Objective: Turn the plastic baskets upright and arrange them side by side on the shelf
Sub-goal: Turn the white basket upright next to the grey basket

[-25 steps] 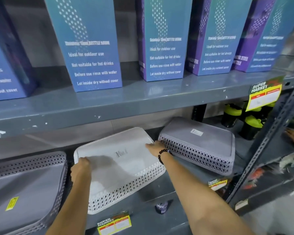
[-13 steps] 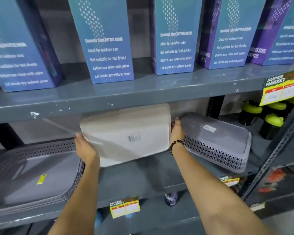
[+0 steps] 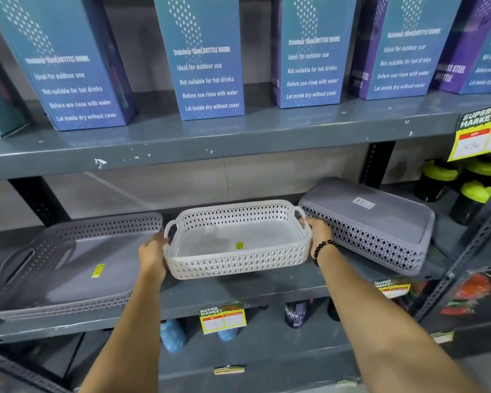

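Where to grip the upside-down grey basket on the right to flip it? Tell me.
Grip the grey basket by its two short ends, one hand on each, coming from the front. It lies bottom-up with its long perforated wall facing you. Its left end sits close against the white basket, so shift that aside first.

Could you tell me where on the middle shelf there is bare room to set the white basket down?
Bare shelf shows under and before the white basket, between the upright grey basket and overturned grey basket. Its ends are crowded: left hand and right hand nearly touch both neighbours.
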